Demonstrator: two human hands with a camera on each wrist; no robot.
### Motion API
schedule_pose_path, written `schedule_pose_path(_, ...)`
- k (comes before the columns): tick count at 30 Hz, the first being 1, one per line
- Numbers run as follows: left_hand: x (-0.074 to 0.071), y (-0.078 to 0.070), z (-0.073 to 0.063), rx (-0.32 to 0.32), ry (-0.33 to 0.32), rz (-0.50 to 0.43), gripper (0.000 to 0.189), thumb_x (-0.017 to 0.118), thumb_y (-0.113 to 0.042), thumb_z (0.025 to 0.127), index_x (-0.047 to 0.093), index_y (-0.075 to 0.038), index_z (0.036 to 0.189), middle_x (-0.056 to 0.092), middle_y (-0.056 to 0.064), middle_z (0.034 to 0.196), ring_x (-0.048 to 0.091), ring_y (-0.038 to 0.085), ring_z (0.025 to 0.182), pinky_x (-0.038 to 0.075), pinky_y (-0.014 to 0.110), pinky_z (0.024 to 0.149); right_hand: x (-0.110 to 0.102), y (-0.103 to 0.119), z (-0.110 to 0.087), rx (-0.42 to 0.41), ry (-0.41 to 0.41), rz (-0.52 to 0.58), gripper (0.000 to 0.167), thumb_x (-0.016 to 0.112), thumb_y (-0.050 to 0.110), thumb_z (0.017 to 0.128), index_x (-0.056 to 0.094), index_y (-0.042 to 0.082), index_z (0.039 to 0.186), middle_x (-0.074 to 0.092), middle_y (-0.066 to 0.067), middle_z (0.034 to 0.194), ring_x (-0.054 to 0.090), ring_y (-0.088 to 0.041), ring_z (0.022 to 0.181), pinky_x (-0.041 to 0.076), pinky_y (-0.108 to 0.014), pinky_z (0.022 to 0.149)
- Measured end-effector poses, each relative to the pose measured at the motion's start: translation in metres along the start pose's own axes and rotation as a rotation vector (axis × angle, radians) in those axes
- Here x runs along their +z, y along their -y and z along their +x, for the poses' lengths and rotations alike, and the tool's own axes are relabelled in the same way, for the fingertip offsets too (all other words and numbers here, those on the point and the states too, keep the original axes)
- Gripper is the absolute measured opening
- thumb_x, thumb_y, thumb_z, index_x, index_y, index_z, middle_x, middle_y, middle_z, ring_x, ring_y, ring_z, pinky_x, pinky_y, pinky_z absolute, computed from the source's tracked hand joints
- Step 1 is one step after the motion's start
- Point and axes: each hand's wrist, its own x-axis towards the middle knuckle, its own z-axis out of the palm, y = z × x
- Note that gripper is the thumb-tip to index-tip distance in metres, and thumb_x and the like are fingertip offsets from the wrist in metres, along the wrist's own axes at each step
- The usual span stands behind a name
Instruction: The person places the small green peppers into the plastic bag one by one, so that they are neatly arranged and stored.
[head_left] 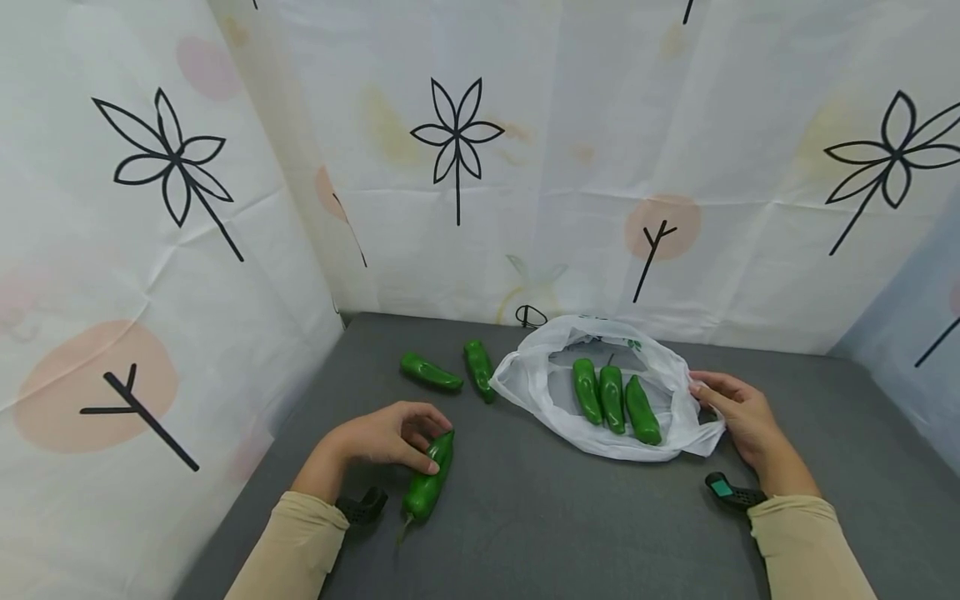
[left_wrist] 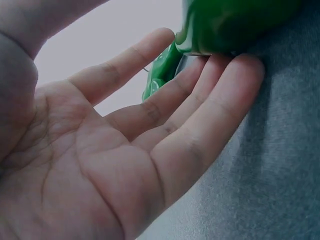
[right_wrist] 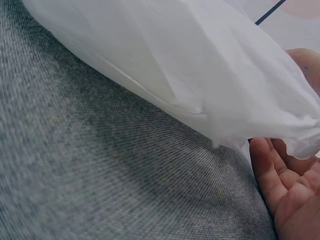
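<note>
My left hand [head_left: 390, 435] grips a long green pepper [head_left: 424, 493] by its upper end, thumb on one side and fingers on the other. The pepper's stem points toward the near edge. In the left wrist view, the thumb and fingertips meet the shiny green pepper [left_wrist: 225, 25]. At the right, my right hand [head_left: 742, 412] pinches the rim of a white plastic bag [head_left: 528, 392], whose mouth is spread wide. Three green peppers [head_left: 611, 398] lie side by side inside it. The right wrist view has the bag's side [right_wrist: 200, 75] above the fingers [right_wrist: 265, 165].
Two more green peppers, one lying sideways [head_left: 431, 372] and one more upright [head_left: 478, 371], rest on the grey table [head_left: 540, 525] left of the bag. A patterned white cloth [head_left: 562, 167] hangs behind the table and along its sides.
</note>
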Motion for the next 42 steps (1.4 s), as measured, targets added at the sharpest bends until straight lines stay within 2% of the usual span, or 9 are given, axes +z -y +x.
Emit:
schedule_pose_path(6, 0.003, 0.001, 0.002, 0.005, -0.007, -0.007, 0.057, 0.089, -0.016, 0.087, 0.065, -0.011, 0.139, 0.064, 0.013, 0.137, 0.067, 0.028, 0.119, 0.059, 0.047, 0.099, 0.000, 0.000, 0.001, -0.003, 0.005, 0.035, 0.024, 0.076, 0.025, 0.101, 0.078, 0.023, 0.125, 0.070, 0.030, 0.103, 0.062, 0.005, 0.095, 0.050, -0.013, 0.080)
schedule_pose_path(15, 0.009, -0.004, 0.005, 0.005, -0.014, -0.016, 0.055, 0.090, -0.012, 0.085, 0.067, -0.009, 0.135, 0.064, 0.014, 0.134, 0.067, 0.028, 0.117, 0.061, 0.043, 0.093, 0.001, 0.002, 0.000, -0.011, -0.001, -0.011, 0.024, 0.074, 0.029, 0.103, 0.077, 0.024, 0.126, 0.068, 0.032, 0.103, 0.061, 0.005, 0.096, 0.050, -0.014, 0.080)
schedule_pose_path(24, 0.013, -0.004, 0.008, 0.050, -0.016, -0.020, 0.046, 0.087, -0.012, 0.088, 0.072, -0.008, 0.131, 0.068, 0.011, 0.137, 0.065, 0.030, 0.129, 0.054, 0.050, 0.110, 0.002, 0.003, -0.003, -0.012, -0.010, -0.025, 0.021, 0.074, 0.030, 0.103, 0.077, 0.027, 0.124, 0.067, 0.033, 0.102, 0.060, 0.005, 0.096, 0.050, -0.013, 0.081)
schedule_pose_path(35, 0.013, -0.002, 0.008, 0.079, -0.031, -0.016, 0.040, 0.082, -0.007, 0.089, 0.072, -0.004, 0.127, 0.069, 0.014, 0.133, 0.067, 0.030, 0.123, 0.057, 0.048, 0.104, 0.003, 0.000, -0.003, -0.016, -0.012, -0.042, 0.021, 0.073, 0.032, 0.103, 0.076, 0.028, 0.124, 0.066, 0.034, 0.103, 0.060, 0.006, 0.096, 0.050, -0.013, 0.081)
schedule_pose_path(42, 0.011, -0.002, 0.010, 0.112, -0.081, 0.015, 0.041, 0.081, -0.009, 0.089, 0.071, -0.006, 0.129, 0.069, 0.014, 0.135, 0.067, 0.034, 0.127, 0.056, 0.052, 0.107, 0.002, 0.001, -0.003, -0.028, -0.013, -0.035, 0.020, 0.073, 0.030, 0.103, 0.077, 0.028, 0.123, 0.067, 0.033, 0.102, 0.060, 0.005, 0.095, 0.049, -0.013, 0.081)
